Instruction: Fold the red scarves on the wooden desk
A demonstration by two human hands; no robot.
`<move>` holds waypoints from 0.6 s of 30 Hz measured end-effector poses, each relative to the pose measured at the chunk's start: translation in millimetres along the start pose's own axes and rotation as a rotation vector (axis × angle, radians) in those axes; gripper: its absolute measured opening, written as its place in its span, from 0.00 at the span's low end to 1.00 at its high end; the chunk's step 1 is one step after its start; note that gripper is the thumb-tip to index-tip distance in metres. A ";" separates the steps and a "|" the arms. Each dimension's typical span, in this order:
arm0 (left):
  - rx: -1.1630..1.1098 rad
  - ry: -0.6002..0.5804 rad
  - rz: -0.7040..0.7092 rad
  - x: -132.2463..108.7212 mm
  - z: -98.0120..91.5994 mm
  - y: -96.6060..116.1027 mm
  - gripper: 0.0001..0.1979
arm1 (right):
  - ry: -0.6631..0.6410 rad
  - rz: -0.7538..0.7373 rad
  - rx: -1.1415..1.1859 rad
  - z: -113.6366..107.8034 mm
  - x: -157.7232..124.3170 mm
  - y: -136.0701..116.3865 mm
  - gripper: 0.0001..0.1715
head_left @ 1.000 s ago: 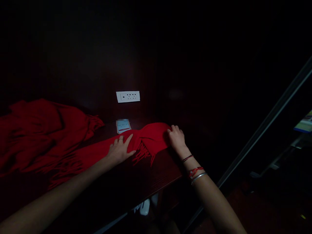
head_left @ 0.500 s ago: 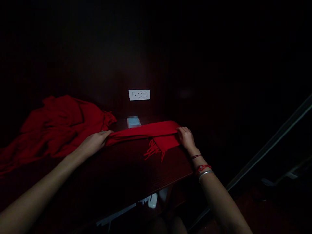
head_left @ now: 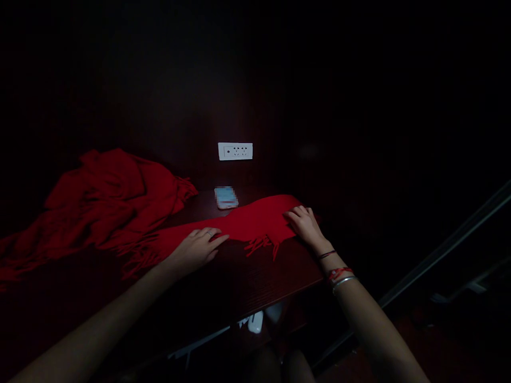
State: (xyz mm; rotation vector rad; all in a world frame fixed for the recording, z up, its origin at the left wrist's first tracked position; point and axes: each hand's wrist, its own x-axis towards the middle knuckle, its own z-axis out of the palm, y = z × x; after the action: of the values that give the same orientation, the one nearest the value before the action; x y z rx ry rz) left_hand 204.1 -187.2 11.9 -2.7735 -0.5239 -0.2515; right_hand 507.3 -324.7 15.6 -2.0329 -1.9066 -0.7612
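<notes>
A red fringed scarf (head_left: 255, 218) lies as a long strip across the dark wooden desk, folded over near its right end. One fringe hangs toward me below the fold, and another spreads out at the left end. My left hand (head_left: 202, 246) rests on the strip's near edge, fingers stretched out and apart, a ring on one finger. On the folded right end lies my right hand (head_left: 304, 222), its fingers laid over the cloth. Bunched red fringed cloth (head_left: 107, 191) is heaped at the left; whether it joins the strip I cannot tell.
A small pale blue packet-like item (head_left: 226, 197), blurred, lies behind the scarf. On the dark wall is a white power socket (head_left: 235, 151). Under the desk's front edge (head_left: 279, 298) sits a white object (head_left: 255, 322). The surroundings are very dark.
My left hand has let go of the scarf's left part and moved right onto the strip. The strip has gone from stretched taut to lying flatter, its left fringe now showing. My right hand's grip has loosened.
</notes>
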 end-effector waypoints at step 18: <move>-0.135 0.036 -0.247 -25.6 3.9 -96.0 0.24 | -0.087 0.192 0.449 -3.2 35.6 20.1 0.09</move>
State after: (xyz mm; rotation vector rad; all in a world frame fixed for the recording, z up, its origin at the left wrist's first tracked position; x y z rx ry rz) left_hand 144.6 -109.2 27.8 -2.8236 -0.8721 -0.4044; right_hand 526.6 -298.4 40.5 -1.9418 -1.6996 -0.1769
